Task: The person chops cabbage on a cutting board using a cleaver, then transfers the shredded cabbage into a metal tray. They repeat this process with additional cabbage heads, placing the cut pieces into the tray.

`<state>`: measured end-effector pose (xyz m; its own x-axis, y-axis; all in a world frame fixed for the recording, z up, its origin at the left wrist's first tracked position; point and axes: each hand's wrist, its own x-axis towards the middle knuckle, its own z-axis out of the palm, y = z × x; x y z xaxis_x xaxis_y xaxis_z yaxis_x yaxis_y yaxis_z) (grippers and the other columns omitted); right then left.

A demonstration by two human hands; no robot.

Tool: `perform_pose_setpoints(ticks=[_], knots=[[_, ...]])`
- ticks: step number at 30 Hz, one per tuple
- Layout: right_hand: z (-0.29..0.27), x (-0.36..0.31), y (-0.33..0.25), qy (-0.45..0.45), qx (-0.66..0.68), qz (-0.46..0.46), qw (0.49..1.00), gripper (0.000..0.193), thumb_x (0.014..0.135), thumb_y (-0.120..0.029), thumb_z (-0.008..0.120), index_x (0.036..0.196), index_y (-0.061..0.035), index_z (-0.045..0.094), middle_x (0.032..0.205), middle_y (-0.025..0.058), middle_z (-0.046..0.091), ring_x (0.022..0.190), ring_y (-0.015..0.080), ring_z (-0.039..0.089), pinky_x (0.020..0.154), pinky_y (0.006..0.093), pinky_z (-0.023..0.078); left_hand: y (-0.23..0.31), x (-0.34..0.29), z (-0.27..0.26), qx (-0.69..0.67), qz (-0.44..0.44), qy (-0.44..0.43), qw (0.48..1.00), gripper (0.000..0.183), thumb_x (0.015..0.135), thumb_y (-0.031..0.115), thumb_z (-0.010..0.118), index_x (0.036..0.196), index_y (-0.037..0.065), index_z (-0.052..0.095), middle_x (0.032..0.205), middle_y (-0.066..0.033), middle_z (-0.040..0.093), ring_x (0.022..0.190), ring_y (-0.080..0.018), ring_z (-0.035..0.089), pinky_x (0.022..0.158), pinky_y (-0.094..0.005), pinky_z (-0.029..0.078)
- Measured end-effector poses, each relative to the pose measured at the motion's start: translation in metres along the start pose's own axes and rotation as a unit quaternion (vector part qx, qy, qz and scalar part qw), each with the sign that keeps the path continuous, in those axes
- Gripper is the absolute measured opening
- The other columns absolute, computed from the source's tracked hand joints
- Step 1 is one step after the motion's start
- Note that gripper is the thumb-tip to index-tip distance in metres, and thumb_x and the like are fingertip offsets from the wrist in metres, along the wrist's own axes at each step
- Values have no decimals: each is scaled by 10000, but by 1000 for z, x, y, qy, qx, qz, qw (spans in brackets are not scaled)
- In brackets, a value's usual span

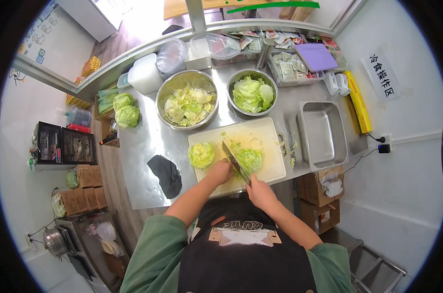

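Note:
A kitchen knife (236,161) slants across the cutting board (275,168), its tip pointing away from me to the left. My right hand (261,192) is closed round its handle at the board's near edge. Close against the left side of the blade, my left hand (222,171) is curled with its fingers down; what lies under them is hidden. Shredded lettuce (251,160) lies in a heap just right of the blade, with small scraps beyond it. A cut lettuce head (201,155) rests on the board's left part, beyond my left hand.
Behind the board stand a large steel bowl of torn lettuce (160,105) and a smaller steel bowl of leaves (232,105). Whole lettuces (127,117) sit at the left edge, a dark cloth (164,176) nearer me. A steel basin (324,134) is at right, with packet-filled tubs (297,82) behind.

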<state>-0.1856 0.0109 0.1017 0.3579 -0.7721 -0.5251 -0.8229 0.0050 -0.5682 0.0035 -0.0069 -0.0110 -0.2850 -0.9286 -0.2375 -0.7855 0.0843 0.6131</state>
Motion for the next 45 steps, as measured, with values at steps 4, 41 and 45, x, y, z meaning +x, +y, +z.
perform_pose_setpoints(ticks=[4,41,45], knots=[[10,-1,5,15,-10,-9,1000,249,916,-212,459,951,30,415,768,302,599,765,488,573,698,550,442,1,3,2,-16,14,-1,1000,180,761,155,556,777,-14,616,839,-245,581,786,-414,581,712,-475,475],[27,33,146,-90,539,90,832,211,889,-164,608,1006,-5,537,786,75,613,669,143,607,604,278,527,57,38,14,-349,-295,49,888,732,734,282,731,1324,-4,403,1120,-243,546,838,-235,633,671,-314,522],[-10,12,160,-28,514,74,854,199,890,-158,604,984,4,540,769,70,605,645,130,596,591,277,520,102,52,7,-393,-242,81,883,715,757,226,722,1341,-4,380,1117,-203,557,848,-191,634,650,-292,523]])
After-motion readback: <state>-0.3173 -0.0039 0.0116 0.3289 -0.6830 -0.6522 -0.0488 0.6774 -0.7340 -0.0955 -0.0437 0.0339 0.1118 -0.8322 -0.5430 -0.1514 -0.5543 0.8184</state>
